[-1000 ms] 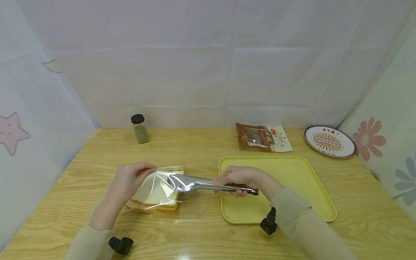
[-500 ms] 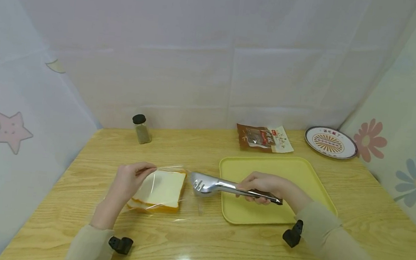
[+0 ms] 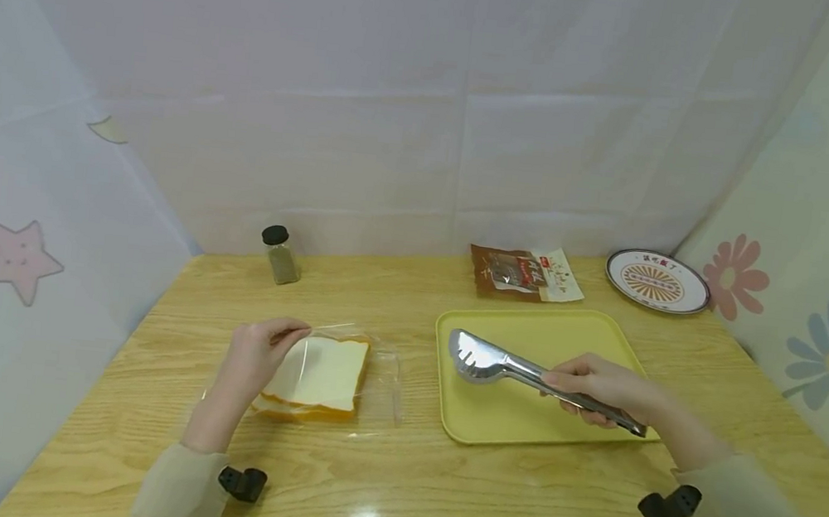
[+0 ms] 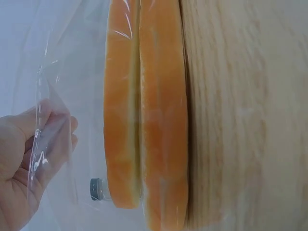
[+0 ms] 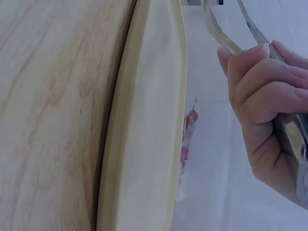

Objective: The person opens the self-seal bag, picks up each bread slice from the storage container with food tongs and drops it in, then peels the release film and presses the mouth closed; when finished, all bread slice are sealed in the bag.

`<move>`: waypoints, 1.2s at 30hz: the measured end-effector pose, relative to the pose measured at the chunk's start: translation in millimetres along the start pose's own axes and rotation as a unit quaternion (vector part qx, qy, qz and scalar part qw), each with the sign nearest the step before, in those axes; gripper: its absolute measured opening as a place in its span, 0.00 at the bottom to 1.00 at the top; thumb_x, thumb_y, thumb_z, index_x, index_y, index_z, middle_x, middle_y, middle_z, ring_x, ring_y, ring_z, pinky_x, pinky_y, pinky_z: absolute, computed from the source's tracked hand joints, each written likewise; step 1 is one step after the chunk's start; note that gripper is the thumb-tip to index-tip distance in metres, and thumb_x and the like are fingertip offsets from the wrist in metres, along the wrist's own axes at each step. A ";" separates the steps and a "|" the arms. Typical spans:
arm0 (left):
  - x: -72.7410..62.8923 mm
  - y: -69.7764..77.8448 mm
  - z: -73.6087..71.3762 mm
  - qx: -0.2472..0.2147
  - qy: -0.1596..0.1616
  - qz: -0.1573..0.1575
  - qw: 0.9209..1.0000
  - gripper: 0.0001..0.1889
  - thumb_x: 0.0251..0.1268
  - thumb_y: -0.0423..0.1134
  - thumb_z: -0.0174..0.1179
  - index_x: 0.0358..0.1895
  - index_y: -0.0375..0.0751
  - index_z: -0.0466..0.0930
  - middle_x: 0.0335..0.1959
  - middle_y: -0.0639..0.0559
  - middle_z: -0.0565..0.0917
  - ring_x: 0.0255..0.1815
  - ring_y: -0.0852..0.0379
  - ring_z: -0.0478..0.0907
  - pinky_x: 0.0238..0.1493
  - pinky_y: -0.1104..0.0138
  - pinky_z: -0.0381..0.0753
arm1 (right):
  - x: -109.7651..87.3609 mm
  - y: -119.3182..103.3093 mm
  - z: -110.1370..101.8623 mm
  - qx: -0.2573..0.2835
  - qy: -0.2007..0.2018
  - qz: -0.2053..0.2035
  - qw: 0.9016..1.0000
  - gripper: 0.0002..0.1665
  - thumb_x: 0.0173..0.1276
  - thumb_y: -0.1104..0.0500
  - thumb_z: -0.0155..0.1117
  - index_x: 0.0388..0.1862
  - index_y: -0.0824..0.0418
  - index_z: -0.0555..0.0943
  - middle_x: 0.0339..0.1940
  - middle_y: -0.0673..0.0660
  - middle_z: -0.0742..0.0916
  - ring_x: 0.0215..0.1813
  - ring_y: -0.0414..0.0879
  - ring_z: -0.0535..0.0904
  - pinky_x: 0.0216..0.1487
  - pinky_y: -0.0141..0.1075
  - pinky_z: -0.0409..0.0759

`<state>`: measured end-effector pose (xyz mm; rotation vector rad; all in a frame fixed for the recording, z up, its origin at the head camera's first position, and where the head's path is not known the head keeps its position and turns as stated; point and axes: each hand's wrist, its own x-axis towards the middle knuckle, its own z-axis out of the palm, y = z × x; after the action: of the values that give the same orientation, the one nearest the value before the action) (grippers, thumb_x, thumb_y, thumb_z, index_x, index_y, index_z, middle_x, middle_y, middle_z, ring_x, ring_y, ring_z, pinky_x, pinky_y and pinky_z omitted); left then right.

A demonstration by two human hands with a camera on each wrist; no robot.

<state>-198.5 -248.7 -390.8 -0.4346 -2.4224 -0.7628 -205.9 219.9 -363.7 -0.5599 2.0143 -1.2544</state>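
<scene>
My left hand (image 3: 254, 364) pinches the upper edge of a clear plastic bag (image 3: 389, 383) between thumb and fingers. Two stacked bread slices (image 3: 321, 373) lie in the bag, their orange crusts (image 4: 163, 115) side by side in the left wrist view. Over the yellow tray (image 3: 454, 425), my right hand (image 3: 600, 389) grips metal tongs (image 3: 480, 360) around their arms. The slotted head of the tongs points left toward the bag, with nothing held in it. In the right wrist view, the tong arms stand slightly apart above my curled fingers (image 5: 269, 96).
A spice jar with a black cap (image 3: 282, 258) stands at the back left. Behind the tray lies a brown and white food packet (image 3: 525, 274). A patterned oval plate (image 3: 658, 282) leans at the back right corner. Cloth walls (image 3: 368, 121) border the wooden table (image 3: 332, 492).
My right hand has drawn the tongs rightward, away from the bread bag to over the tray. My left hand keeps its pinch on the bag in the same place.
</scene>
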 end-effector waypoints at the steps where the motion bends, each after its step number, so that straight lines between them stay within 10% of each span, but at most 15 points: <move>1: 0.0 0.2 0.1 0.000 0.001 0.000 1.000 0.04 0.57 0.31 0.64 0.34 0.35 0.87 0.30 0.43 0.88 0.29 0.49 0.86 0.30 0.60 0.85 | -5.9 0.9 -1.4 -0.007 0.007 0.001 1.000 0.28 0.76 0.49 0.46 0.42 0.78 0.74 0.18 0.50 0.74 0.11 0.35 0.65 0.10 0.24 0.66; 8: 1.3 2.7 -0.5 0.001 -0.002 -0.010 1.000 0.04 0.58 0.31 0.64 0.34 0.35 0.86 0.30 0.42 0.88 0.30 0.48 0.86 0.30 0.60 0.85 | -47.1 9.2 -14.9 -0.047 0.071 0.029 0.996 0.25 0.77 0.50 0.44 0.49 0.72 0.72 0.23 0.54 0.76 0.13 0.36 0.65 0.11 0.30 0.69; 18: 3.0 4.2 -0.7 0.016 -0.002 -0.019 1.000 0.04 0.58 0.31 0.64 0.34 0.35 0.86 0.29 0.42 0.87 0.28 0.49 0.86 0.29 0.60 0.85 | -89.7 29.3 -38.8 -0.088 0.140 0.004 0.986 0.21 0.79 0.53 0.39 0.33 0.66 0.72 0.16 0.49 0.74 0.12 0.40 0.66 0.11 0.39 0.72; 27: 2.5 3.8 -1.1 0.006 -0.018 -0.017 1.000 0.04 0.58 0.33 0.65 0.34 0.37 0.87 0.29 0.44 0.88 0.28 0.51 0.86 0.29 0.62 0.86 | -110.0 54.4 -52.2 -0.125 0.259 0.078 0.955 0.31 0.77 0.47 0.41 0.62 0.74 0.63 0.32 0.56 0.80 0.18 0.42 0.72 0.16 0.38 0.76; 36: -1.1 2.5 -2.2 0.000 -0.077 -0.048 0.996 0.06 0.59 0.36 0.64 0.37 0.39 0.87 0.32 0.46 0.88 0.32 0.51 0.86 0.33 0.61 0.86 | -121.6 76.7 -64.4 -0.165 0.290 0.145 0.931 0.43 0.76 0.42 0.39 0.67 0.81 0.55 0.41 0.65 0.83 0.21 0.43 0.72 0.20 0.35 0.74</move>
<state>-195.6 -248.1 -388.9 -0.3923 -2.6022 -0.7959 -172.5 373.4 -373.8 -0.0150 2.7112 -0.9716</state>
